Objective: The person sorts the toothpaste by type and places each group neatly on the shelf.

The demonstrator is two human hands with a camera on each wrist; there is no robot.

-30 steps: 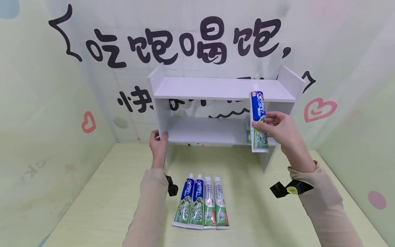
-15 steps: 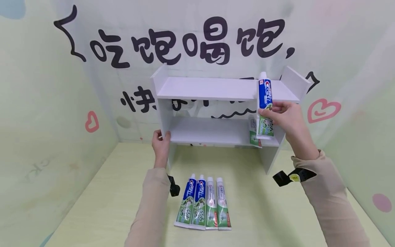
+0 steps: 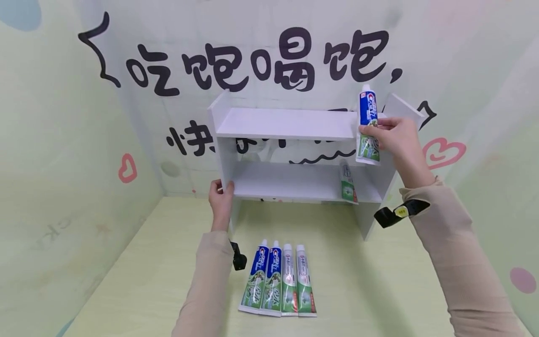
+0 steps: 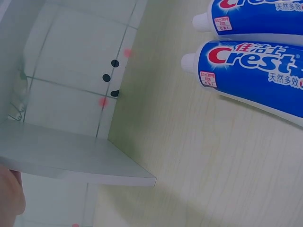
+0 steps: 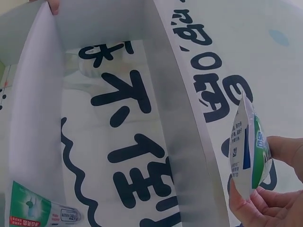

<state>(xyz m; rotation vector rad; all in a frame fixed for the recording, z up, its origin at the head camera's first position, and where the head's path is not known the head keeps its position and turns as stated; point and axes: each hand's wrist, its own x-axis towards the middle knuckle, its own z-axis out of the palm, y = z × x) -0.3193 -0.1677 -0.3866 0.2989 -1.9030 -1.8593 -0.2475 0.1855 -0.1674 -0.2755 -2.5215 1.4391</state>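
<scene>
A pale wood-grain table [image 3: 126, 281] bears a white two-tier shelf [image 3: 227, 161] that stands upright on its side panels. In front of it, directly on the table, four toothpaste tubes lie side by side, caps toward the shelf: two blue-and-green tubes [image 3: 272, 281] on the left, two white-and-green tubes [image 3: 305, 281] on the right. On the lower board [image 3: 286, 181], near its right end, lies another white-and-green toothpaste tube [image 3: 347, 185], flat end at the front edge.

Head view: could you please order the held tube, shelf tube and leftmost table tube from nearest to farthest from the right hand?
1. Held tube, in the right hand.
2. Shelf tube, below, on the lower shelf.
3. Leftmost table tube, farther down and left.
</scene>
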